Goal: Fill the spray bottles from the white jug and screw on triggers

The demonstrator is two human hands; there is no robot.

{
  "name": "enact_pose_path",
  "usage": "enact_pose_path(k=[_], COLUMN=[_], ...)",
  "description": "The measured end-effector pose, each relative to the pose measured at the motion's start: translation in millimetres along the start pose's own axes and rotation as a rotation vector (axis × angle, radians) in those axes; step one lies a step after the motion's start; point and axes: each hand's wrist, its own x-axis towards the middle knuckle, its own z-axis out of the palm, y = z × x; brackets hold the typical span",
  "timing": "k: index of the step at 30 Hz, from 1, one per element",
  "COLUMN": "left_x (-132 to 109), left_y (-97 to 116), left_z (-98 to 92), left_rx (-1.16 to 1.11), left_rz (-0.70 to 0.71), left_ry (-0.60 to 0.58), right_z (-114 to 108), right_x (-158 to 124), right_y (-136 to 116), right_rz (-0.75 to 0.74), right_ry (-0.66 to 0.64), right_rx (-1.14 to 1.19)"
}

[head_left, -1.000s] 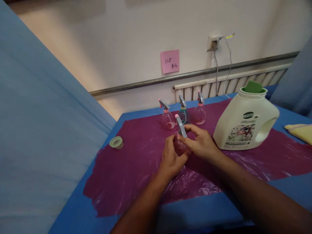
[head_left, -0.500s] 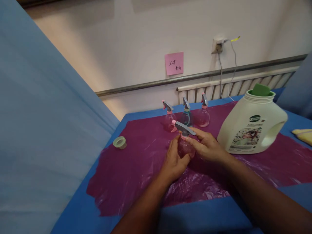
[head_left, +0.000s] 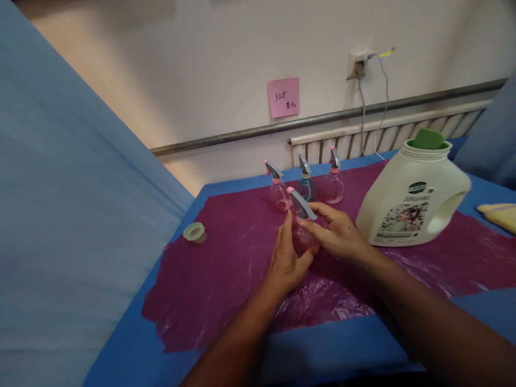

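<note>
A clear spray bottle [head_left: 303, 241] with a grey and pink trigger head [head_left: 300, 204] stands between my hands on the purple plastic sheet. My left hand [head_left: 285, 263] is wrapped round the bottle's body from the left. The fingers of my right hand [head_left: 336, 231] pinch the pink collar just under the trigger head. Behind it stand three more spray bottles: a clear one with a pink collar [head_left: 278, 194], a blue-tinted one [head_left: 307, 185] and another clear one with a pink collar [head_left: 334, 185]. Pinkish liquid shows low in the clear ones.
A large cream detergent jug [head_left: 407, 199] with a green piece [head_left: 428, 138] in its mouth stands close to my right forearm. A pale green cap [head_left: 194, 232] lies at the left. A yellow cloth [head_left: 500, 215] is at the right edge. Blue fabric [head_left: 80, 215] hangs on the left.
The trigger head has turned, its nozzle now pointing farther away from me and its grey tail toward me. My hands keep their hold on the bottle. The view has shifted slightly.
</note>
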Motion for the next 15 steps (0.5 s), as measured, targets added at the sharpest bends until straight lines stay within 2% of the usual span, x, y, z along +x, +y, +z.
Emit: enact_pose_path(k=[5,9,15], left_x=[-2,-1,2], left_y=[-1,4,7], left_z=[-1.2,-2.9,-1.9], left_rx=[-0.004,-0.046,-0.064], left_rz=[-0.043,-0.031,-0.054], left_ry=[-0.035,-0.051,-0.06], right_z=[-9,-17,-25], right_x=[1,2,5], right_y=[5,10,3], right_rz=[-0.037,-0.002,0.038], right_ry=[-0.143,-0.189,-0.291], right_rx=[0.045,0.06,0.105])
